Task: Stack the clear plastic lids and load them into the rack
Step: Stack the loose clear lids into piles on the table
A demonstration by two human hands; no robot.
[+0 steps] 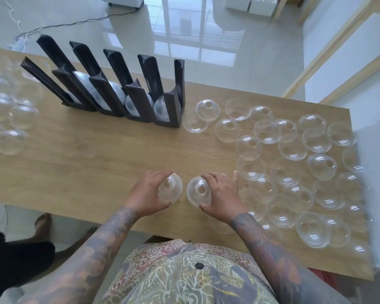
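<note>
Clear plastic domes fill this scene: the person's left hand (pixel 148 195) curls its fingers and thumb round one clear dome lid with a round centre hole (pixel 170 188), and the right hand (pixel 221 197) grips a second such lid (pixel 198 190) the same way. The two held lids sit side by side just above the near edge of the pale wooden table (pixel 92 154), close together with a narrow gap between them, and both appear tilted with their holed crowns turned up toward the camera.

The coming move likely turns on that gap: to nest them, one dome would have to be swung over the other so their centre holes line up, and neither hand is clearly the nearer.

The black upright rack with slanted channels (pixel 127 88) stands at the far side, ahead and to the left of the hands, so the left hand lies closer to it. Its channels run up and away from the person, and some already hold lids low down. Loose lids on the right (pixel 294 163) lie well within reach of the right hand; more loose lids at the left edge (pixel 11 119), blurred, sit farther off.
</note>
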